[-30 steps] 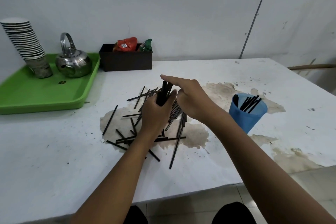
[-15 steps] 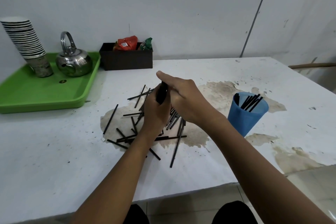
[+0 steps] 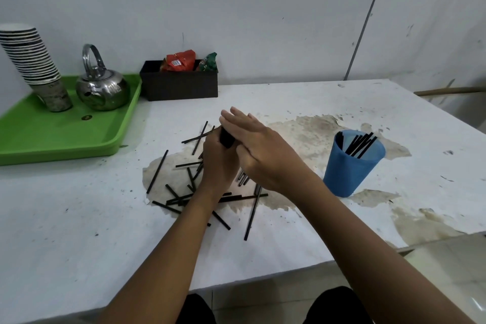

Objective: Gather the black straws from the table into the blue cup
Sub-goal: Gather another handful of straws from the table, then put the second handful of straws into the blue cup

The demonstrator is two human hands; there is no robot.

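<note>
White tabletop (image 3: 79, 231), stained brown around the middle, filling most of the head view under a pale wall.

Lying scattered on the stain at centre: loose black straws (image 3: 157, 171), roughly fifteen to twenty showing, several crossing one another and some hidden beneath the forearms, so no exact count.

Standing upright at centre right: one blue cup (image 3: 349, 173), well apart from the pile, holding about six or seven straws (image 3: 361, 142) leaning against its far rim.

Curling closed around an upright bundle of straws (image 3: 226, 137) at the middle of the frame: left hand (image 3: 219, 163), fingers wrapped tight on it, only the bundle's dark top showing above the fist; number of straws in it not countable.

Resting flat over the bundle's top and overlapping the left fist: right hand (image 3: 263, 150), fingers straight and held together, palm down, gripping nothing visible.

Sitting at upper left: one green tray (image 3: 65, 139), carrying one steel kettle (image 3: 101, 88) and one tall stack of paper cups (image 3: 31, 60) leaning leftward.

Standing against the wall just right of the tray: one dark box (image 3: 181, 85) with two packets showing, one red (image 3: 178, 60), one green (image 3: 209, 62).

Blocking sight of the pile's middle: both forearms and both hands.
</note>
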